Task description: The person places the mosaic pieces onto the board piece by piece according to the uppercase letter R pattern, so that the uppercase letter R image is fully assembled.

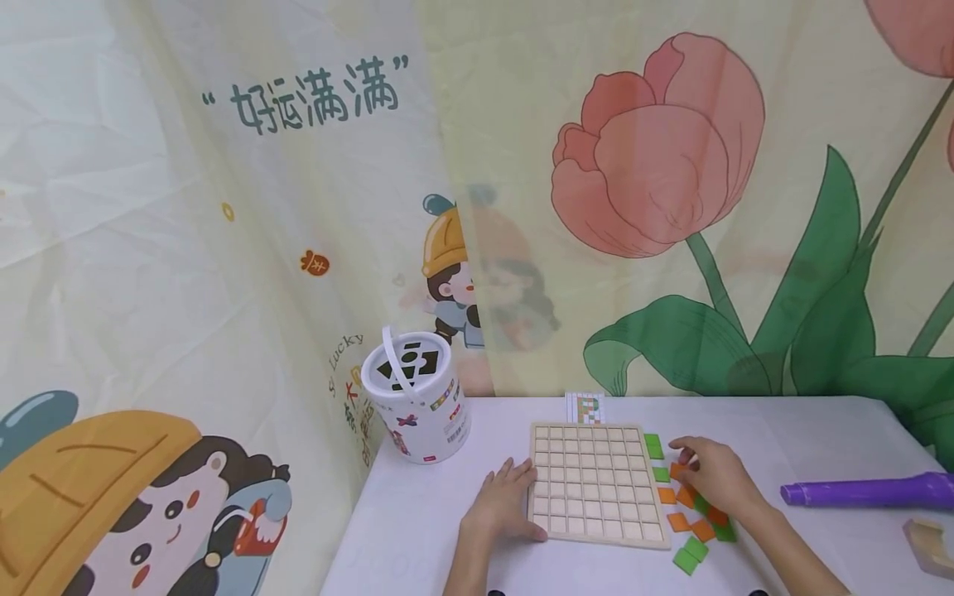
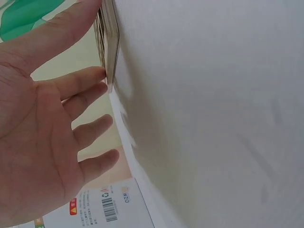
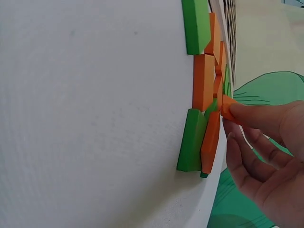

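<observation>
So your left hand (image 1: 501,501) is lying along the left side of the grid board (image 1: 589,480), fingers spread pretty wide and a couple of fingertips touching its edge, thumb down by the near-left corner. That forearm comes almost straight up from the near edge of the tabletop (image 1: 827,443). Your right arm slants in from the near right, and your right hand (image 1: 719,476) is bent over the loose pile, fingers pinching one orange tile (image 3: 229,107) just above the others.

The board sits flat toward the tabletop's far edge, its squares bare. Loose green tiles (image 1: 684,561) and the rest of the orange ones are scattered along its right side. You've also got the pattern card (image 1: 585,407) at the far edge and the white bucket (image 1: 421,414) by the far-left corner.
</observation>
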A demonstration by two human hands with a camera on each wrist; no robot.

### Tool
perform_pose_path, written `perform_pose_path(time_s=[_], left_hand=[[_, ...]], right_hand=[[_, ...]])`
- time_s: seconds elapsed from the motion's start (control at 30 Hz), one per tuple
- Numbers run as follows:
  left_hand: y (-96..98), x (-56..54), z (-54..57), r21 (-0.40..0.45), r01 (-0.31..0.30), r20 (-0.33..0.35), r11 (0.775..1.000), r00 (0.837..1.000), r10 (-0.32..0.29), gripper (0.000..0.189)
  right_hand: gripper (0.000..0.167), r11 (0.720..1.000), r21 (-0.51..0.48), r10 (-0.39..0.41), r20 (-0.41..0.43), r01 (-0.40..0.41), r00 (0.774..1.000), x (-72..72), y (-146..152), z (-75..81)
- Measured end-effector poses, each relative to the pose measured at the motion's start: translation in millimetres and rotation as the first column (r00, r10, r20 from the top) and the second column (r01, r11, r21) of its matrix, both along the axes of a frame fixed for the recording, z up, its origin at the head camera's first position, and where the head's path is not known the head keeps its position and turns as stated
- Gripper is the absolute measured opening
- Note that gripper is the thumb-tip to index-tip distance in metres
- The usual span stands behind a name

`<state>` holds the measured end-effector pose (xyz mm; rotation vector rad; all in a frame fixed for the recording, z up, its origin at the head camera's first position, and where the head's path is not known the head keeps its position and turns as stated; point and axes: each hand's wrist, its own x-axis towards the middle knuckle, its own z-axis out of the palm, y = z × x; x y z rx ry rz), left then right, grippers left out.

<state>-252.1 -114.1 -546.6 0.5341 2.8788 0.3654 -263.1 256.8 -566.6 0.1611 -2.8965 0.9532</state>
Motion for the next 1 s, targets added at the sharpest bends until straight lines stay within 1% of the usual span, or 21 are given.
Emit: perform_pose_path(time_s=[0.17, 0.33, 0.43, 0.6, 0.73, 0.83, 1.0], left_hand=[[2.3, 2.0, 0.5, 0.007, 0.001, -0.007, 1.0, 1.0, -0.001, 0.102], [5.2, 0.4, 1.5, -0.013, 0.011, -0.03, 1.0, 0.999, -0.012, 0.103], [5.6, -0.3, 1.5, -0.016, 0.011, -0.032, 1.0, 0.999, -0.011, 0.103], [4.9, -0.5, 1.3, -0.007, 0.002, -0.017, 1.0, 1.0, -0.002, 0.103], [4.3, 0.1, 1.8, 0.012, -0.007, -0.003, 1.0, 1.0, 0.007, 0.105], [4.6, 0.4, 1.6, 0.026, -0.013, -0.004, 1.0, 1.0, 0.013, 0.107], [5.4, 0.2, 0.5, 0.019, -0.006, -0.017, 1.0, 1.0, 0.007, 0.108]], right_hand=[[0.038, 0.996, -0.089, -0.025, 0.0, 0.025, 1.0, 1.8, 3.5, 0.9], [0.038, 0.989, -0.144, -0.057, -0.063, 0.047, 0.996, -0.4, 2.4, 2.5], [0.041, 0.984, -0.169, -0.065, -0.081, 0.05, 0.995, -3.3, -1.9, 1.2], [0.042, 0.978, -0.202, -0.067, -0.065, 0.052, 0.996, -9.2, -10.8, -1.7], [0.041, 0.974, -0.224, -0.049, -0.052, 0.036, 0.997, -14.6, -18.6, -3.1], [0.042, 0.969, -0.247, -0.032, -0.049, 0.019, 0.998, -18.0, -24.1, -3.8], [0.044, 0.954, -0.3, -0.028, -0.023, 0.02, 0.999, -23.3, -34.0, -2.4]])
